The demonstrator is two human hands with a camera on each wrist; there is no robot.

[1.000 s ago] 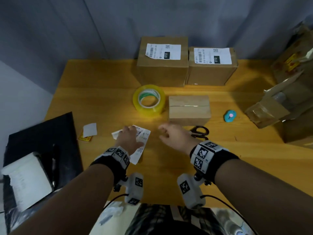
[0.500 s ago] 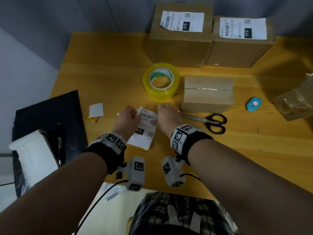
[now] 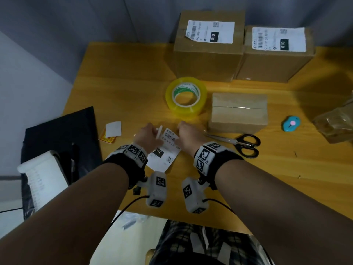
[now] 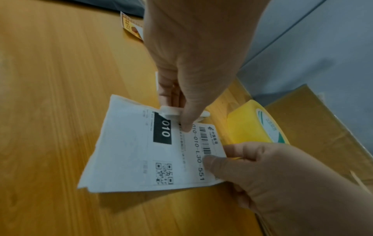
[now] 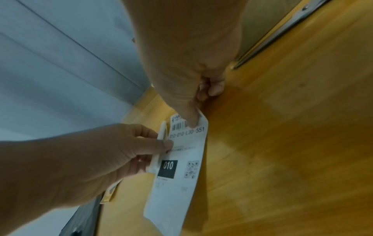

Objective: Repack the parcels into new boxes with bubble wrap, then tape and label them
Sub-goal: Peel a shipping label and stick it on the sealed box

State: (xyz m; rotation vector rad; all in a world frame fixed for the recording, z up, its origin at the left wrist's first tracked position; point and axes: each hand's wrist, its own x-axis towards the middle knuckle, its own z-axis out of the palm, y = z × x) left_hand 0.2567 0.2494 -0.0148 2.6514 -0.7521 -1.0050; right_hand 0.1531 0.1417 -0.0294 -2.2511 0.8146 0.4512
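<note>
A white shipping label (image 3: 169, 153) marked 010 lies on the wooden table in front of me, its far end lifted. My left hand (image 3: 155, 133) pinches a curled white strip peeled up at the label's left edge (image 4: 177, 111). My right hand (image 3: 180, 131) pinches the far corner by the barcode (image 4: 216, 158), thumb on top (image 5: 192, 123). Just beyond to the right sits a small taped brown box (image 3: 238, 113) with no label. A yellow tape roll (image 3: 186, 95) stands left of it.
Two labelled cardboard boxes (image 3: 210, 54) (image 3: 275, 56) stand at the back. Black scissors (image 3: 242, 143) lie right of my right hand, then a blue cutter (image 3: 291, 123) and crumpled brown packaging (image 3: 336, 125). A black mat (image 3: 61, 134), a white device (image 3: 42, 175) and a paper scrap (image 3: 113, 129) are on the left.
My right hand came over from near the scissors to the label and took its far corner. My left hand has peeled a white strip up from the label's edge.
</note>
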